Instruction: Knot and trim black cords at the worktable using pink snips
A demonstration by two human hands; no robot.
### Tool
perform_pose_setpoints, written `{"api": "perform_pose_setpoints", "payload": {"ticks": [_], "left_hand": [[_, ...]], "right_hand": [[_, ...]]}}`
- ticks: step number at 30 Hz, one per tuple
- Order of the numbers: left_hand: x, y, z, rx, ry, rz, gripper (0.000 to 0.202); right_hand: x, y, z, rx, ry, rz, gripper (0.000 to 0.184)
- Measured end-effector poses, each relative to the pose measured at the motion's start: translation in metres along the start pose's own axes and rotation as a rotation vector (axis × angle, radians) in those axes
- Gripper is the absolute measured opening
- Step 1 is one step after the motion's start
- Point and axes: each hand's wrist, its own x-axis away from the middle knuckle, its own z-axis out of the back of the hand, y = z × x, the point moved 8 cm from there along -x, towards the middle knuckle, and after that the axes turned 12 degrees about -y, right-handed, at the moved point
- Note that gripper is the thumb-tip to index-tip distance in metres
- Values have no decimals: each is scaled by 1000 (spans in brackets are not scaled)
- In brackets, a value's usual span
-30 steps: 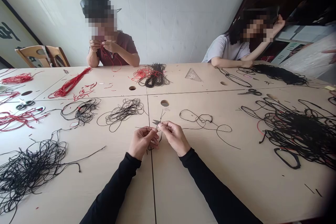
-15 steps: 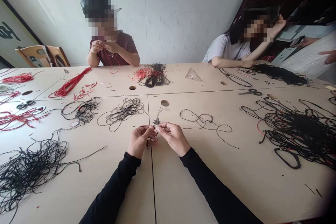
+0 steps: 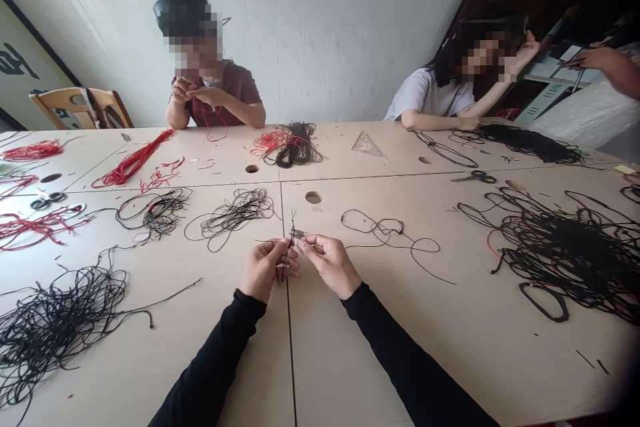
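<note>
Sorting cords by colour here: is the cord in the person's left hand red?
No, the cord held in the left hand is black, not red.

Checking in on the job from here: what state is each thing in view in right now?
Left hand: pinching black cords, ends sticking up.
Right hand: pinching a small metal piece.
Black cord pile: loose, tangled.
Scissors: lying untouched.
Seated person's hands: raised, red cord hanging down.

The left hand (image 3: 266, 271) and right hand (image 3: 331, 265) reach forward close together, each curled into a pinch, almost touching.
</note>
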Motion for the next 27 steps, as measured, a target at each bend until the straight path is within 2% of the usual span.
{"api": "perform_pose_setpoints", "payload": {"ticks": [6, 14, 21, 27], "left_hand": [[1, 2, 1, -98, 33, -18, 37], [0, -2, -12, -223, -65, -2, 43], [1, -1, -10, -216, -31, 16, 42], [1, 3, -6, -187, 2, -20, 42]], "right_hand": [[1, 1, 1, 11, 8, -22, 34], [1, -2, 2, -21, 25, 25, 31], [3, -2, 14, -16, 150, 37, 34], [1, -1, 2, 20, 36, 12, 33]]}}
